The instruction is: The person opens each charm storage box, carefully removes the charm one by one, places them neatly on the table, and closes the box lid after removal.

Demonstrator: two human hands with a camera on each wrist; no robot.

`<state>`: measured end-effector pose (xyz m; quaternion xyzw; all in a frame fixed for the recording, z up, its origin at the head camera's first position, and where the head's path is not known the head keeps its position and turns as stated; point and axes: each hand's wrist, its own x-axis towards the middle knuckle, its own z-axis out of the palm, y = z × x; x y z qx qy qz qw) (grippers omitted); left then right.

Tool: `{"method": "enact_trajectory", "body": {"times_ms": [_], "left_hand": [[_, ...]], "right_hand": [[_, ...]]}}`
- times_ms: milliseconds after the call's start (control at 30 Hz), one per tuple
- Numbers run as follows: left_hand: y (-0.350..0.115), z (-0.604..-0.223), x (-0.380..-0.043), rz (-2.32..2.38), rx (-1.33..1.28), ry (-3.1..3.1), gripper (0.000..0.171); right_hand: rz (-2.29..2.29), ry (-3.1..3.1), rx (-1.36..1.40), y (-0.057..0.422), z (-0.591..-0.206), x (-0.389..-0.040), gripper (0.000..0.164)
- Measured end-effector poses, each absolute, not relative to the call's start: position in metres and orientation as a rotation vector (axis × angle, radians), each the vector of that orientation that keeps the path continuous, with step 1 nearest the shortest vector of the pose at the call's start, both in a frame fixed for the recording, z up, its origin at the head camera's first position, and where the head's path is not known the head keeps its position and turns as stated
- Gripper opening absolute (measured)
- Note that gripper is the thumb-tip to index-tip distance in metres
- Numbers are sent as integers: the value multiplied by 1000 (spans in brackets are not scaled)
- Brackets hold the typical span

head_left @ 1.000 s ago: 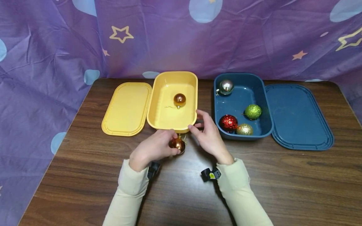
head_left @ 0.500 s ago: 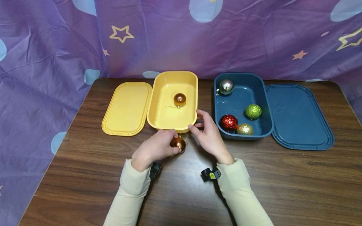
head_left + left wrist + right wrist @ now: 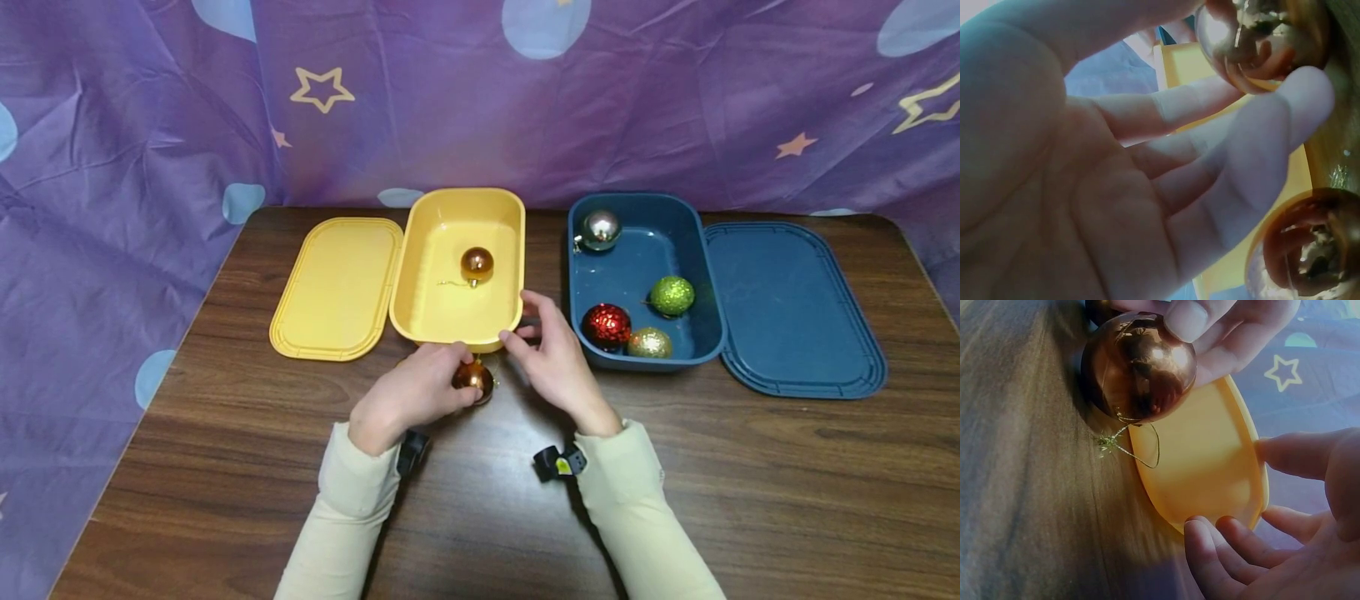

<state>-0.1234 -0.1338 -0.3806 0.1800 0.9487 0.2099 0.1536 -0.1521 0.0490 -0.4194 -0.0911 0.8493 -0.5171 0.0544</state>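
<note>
Left hand (image 3: 412, 387) pinched a round copper bauble (image 3: 474, 382), cap (image 3: 478, 361) pointed past the fingertips (image 3: 463, 357) toward a yellow box (image 3: 435, 307), right hand (image 3: 553, 360) touched the box, fingers (image 3: 547, 307) parted

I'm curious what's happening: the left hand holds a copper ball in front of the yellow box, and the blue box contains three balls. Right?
The blue box contains four balls, not three: the head view shows silver, green, red and gold. The left hand holds a copper ball in front of the yellow box.
</note>
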Motion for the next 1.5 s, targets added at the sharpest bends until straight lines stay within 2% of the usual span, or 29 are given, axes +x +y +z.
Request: {"method": "enact_trajectory", "body": {"times_ms": [1500], "left_hand": [[-142, -372, -121, 699, 514, 2693, 24]], "right_hand": [[-1576, 2579, -287, 48, -419, -152, 62]]}}
